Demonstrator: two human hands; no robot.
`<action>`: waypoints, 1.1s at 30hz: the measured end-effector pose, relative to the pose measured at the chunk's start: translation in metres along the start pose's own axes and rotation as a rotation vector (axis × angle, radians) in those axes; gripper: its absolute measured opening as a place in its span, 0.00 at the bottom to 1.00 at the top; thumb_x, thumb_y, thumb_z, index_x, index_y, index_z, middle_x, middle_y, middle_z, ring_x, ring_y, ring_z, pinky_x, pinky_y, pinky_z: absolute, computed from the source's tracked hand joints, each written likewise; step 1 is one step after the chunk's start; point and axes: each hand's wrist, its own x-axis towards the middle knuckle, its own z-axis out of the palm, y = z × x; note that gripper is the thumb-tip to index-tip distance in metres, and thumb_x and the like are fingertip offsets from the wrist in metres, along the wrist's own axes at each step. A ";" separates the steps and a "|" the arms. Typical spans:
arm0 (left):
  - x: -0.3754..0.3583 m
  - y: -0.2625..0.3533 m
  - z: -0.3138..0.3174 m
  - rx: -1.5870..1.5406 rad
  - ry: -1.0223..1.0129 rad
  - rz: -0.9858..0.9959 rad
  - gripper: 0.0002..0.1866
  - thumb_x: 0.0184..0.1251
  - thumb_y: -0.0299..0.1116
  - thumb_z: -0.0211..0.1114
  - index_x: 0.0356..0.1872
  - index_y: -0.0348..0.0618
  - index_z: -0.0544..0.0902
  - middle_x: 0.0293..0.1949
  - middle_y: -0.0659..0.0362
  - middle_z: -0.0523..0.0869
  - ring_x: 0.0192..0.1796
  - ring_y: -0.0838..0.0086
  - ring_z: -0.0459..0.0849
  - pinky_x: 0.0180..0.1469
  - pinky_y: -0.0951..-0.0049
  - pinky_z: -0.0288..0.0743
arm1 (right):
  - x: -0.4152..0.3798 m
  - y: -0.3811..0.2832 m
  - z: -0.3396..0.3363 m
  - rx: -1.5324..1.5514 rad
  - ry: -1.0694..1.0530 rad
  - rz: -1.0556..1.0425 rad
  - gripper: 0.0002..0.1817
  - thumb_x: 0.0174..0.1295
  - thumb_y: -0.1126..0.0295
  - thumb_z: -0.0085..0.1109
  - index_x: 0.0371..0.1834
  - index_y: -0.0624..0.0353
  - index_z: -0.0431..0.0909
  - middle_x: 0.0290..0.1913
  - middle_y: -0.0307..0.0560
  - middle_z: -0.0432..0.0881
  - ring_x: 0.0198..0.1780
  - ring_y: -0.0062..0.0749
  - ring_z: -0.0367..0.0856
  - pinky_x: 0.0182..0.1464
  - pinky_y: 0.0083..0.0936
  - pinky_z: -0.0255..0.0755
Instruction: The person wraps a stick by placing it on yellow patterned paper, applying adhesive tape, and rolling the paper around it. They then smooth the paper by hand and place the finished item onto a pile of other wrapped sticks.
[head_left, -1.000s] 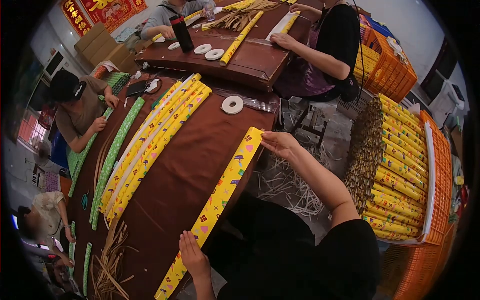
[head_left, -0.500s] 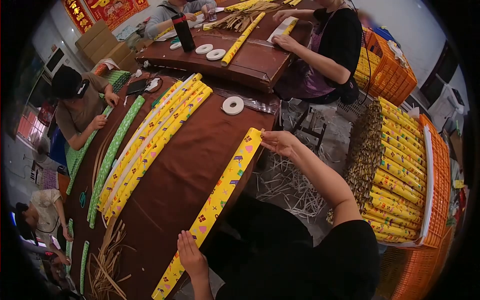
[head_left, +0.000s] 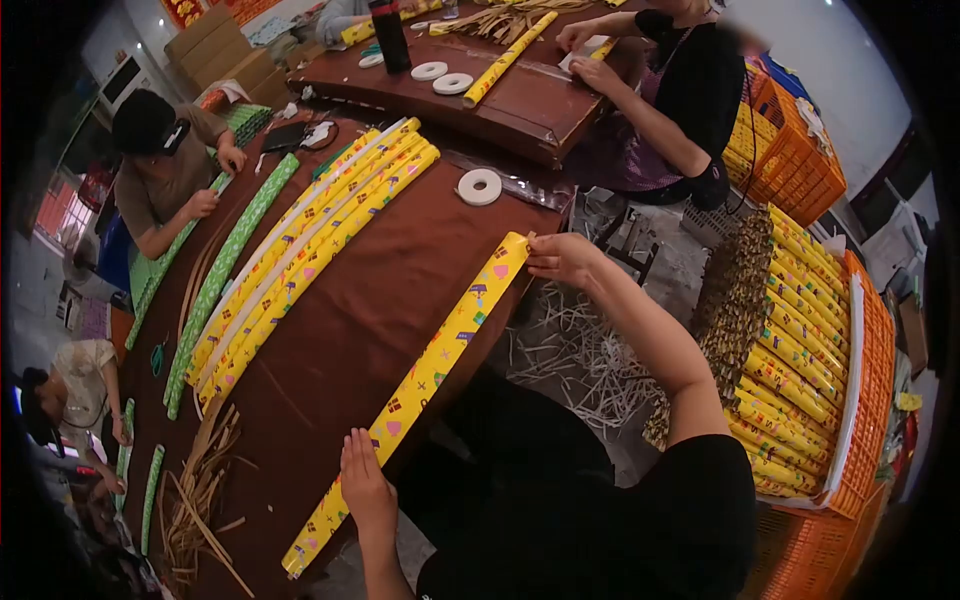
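A roll of yellow printed wrapping paper (head_left: 432, 369) lies slantwise along the near edge of the brown-covered table (head_left: 330, 350). At its far end, my right hand (head_left: 560, 262) has its thumb and fingers closed on the tip of the roll. My left hand (head_left: 368, 488) rests over the lower part of the same roll, fingers stretched out and lying flat on it. Beyond the roll, a white tape roll (head_left: 479, 187) sits near the table's far right corner. Several yellow rolls (head_left: 335, 255) lie side by side to the left.
Green rolls (head_left: 232, 240) and a bundle of brown paper strips (head_left: 205, 500) lie on the left side. An orange crate (head_left: 868, 370) full of yellow rolls stands at right. Paper scraps (head_left: 575, 345) litter the floor. Co-workers sit at left and across, beside a second table (head_left: 510, 115).
The view has shifted a little, so most things sit slightly differently in it. Both my hands stay at the same places on the roll. The co-worker across has moved their hands.
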 end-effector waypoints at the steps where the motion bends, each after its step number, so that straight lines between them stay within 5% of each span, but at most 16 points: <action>1: 0.001 0.000 -0.003 -0.008 -0.017 -0.004 0.39 0.46 0.08 0.53 0.69 0.30 0.67 0.67 0.43 0.73 0.70 0.49 0.70 0.72 0.55 0.64 | -0.005 -0.004 0.006 -0.105 0.049 -0.048 0.08 0.64 0.68 0.66 0.43 0.59 0.83 0.40 0.40 0.84 0.38 0.26 0.80 0.45 0.29 0.79; 3: 0.002 -0.002 -0.005 0.008 -0.031 -0.001 0.39 0.46 0.09 0.54 0.69 0.29 0.67 0.67 0.43 0.72 0.71 0.50 0.69 0.73 0.55 0.63 | 0.001 -0.005 0.008 -0.195 0.099 -0.110 0.07 0.63 0.66 0.68 0.39 0.55 0.86 0.35 0.34 0.83 0.30 0.18 0.72 0.34 0.19 0.70; 5: 0.003 -0.003 -0.006 0.004 -0.050 -0.015 0.39 0.47 0.10 0.54 0.69 0.30 0.66 0.68 0.44 0.71 0.71 0.49 0.68 0.73 0.55 0.62 | 0.008 -0.009 0.002 -0.312 0.002 -0.122 0.07 0.66 0.62 0.66 0.40 0.52 0.85 0.35 0.26 0.81 0.32 0.13 0.70 0.38 0.17 0.67; 12: 0.010 -0.011 -0.011 -0.065 -0.113 -0.058 0.38 0.52 0.11 0.54 0.71 0.35 0.65 0.69 0.45 0.71 0.72 0.50 0.67 0.74 0.57 0.61 | 0.010 -0.017 0.012 -0.556 0.064 -0.235 0.12 0.63 0.56 0.67 0.43 0.49 0.86 0.31 0.25 0.78 0.29 0.14 0.68 0.33 0.17 0.58; 33: 0.017 -0.032 0.007 -0.080 0.029 0.045 0.33 0.57 0.16 0.52 0.69 0.31 0.67 0.68 0.44 0.72 0.72 0.52 0.67 0.76 0.52 0.54 | 0.031 -0.003 0.019 -0.643 0.132 -0.506 0.08 0.63 0.68 0.67 0.33 0.63 0.83 0.31 0.33 0.81 0.32 0.15 0.72 0.35 0.18 0.66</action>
